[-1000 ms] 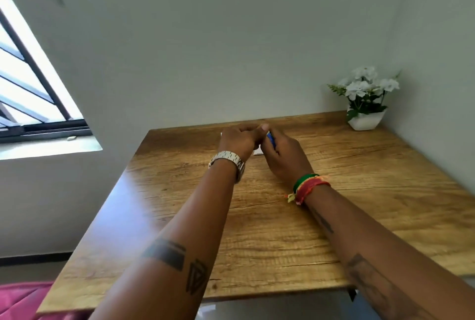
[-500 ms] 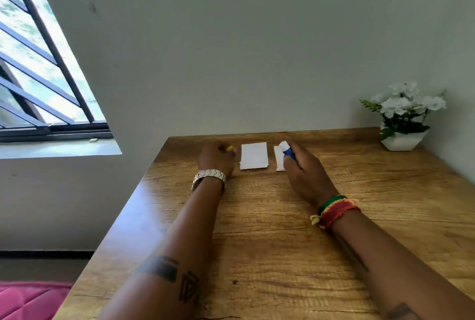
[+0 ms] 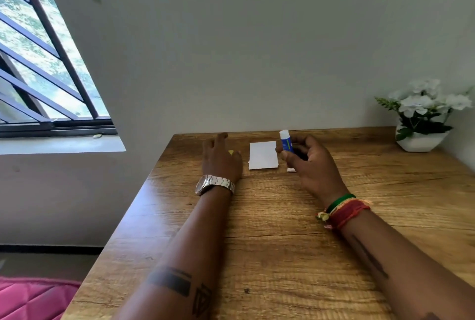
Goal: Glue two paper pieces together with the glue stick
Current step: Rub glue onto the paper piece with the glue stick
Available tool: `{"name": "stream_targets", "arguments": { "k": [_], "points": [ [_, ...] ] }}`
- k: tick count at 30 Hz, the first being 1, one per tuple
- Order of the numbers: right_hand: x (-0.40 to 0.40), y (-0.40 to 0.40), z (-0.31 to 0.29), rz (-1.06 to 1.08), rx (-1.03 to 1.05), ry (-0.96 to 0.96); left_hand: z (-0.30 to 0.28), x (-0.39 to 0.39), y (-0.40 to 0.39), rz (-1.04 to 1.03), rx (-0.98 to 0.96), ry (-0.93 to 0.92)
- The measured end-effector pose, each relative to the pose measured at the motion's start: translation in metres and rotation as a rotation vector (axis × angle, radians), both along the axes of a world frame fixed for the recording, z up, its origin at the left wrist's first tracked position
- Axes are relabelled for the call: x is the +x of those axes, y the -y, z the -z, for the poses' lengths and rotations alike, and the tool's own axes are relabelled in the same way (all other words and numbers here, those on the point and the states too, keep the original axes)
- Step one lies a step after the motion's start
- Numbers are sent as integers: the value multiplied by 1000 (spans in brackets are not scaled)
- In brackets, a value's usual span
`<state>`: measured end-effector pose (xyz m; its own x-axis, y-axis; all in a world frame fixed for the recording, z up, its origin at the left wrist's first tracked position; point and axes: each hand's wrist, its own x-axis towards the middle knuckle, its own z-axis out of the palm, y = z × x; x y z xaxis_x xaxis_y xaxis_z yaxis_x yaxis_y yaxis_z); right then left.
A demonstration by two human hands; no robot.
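A white paper piece (image 3: 263,155) lies flat near the far edge of the wooden table (image 3: 270,229). My right hand (image 3: 312,165) is just right of it, shut on a blue glue stick (image 3: 286,141) held upright with its white tip bare. Only a corner of a second paper piece (image 3: 291,170) shows under that hand. Left of the paper, my left hand (image 3: 221,160) rests on the table with its fingers spread. A small yellow cap (image 3: 230,152) shows at its fingers; I cannot tell whether they touch it.
A white pot of white flowers (image 3: 421,119) stands in the far right corner. The wall runs right behind the table's far edge. A barred window (image 3: 38,62) is at the left, and a pink cushion (image 3: 30,299) lies below the table's left edge.
My hands were together on the glue stick, then parted. The left hand carried the yellow cap to the left and has now spread its fingers. The right hand has tilted the stick upright.
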<state>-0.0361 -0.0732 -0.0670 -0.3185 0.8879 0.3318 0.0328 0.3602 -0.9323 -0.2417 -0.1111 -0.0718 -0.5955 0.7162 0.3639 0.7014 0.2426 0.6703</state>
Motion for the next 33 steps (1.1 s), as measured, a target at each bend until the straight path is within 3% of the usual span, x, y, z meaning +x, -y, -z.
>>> {"name": "stream_targets", "arguments": {
  "k": [3,7,9,21,33],
  "points": [
    [-10,-3,-9,-30,-71,-66,-19,29,1,112,182,49],
    [-13,-3,-5,-89,-145,-93,-25,63,4,317,234,607],
    [-9,-1,1,-104,-153,-68,-16,68,4,361,243,675],
    [-2,-6,4,80,-49,186,-5,69,-3,450,252,555],
    [5,2,-3,63,-58,216,-6,69,3,519,231,588]
  ]
}}
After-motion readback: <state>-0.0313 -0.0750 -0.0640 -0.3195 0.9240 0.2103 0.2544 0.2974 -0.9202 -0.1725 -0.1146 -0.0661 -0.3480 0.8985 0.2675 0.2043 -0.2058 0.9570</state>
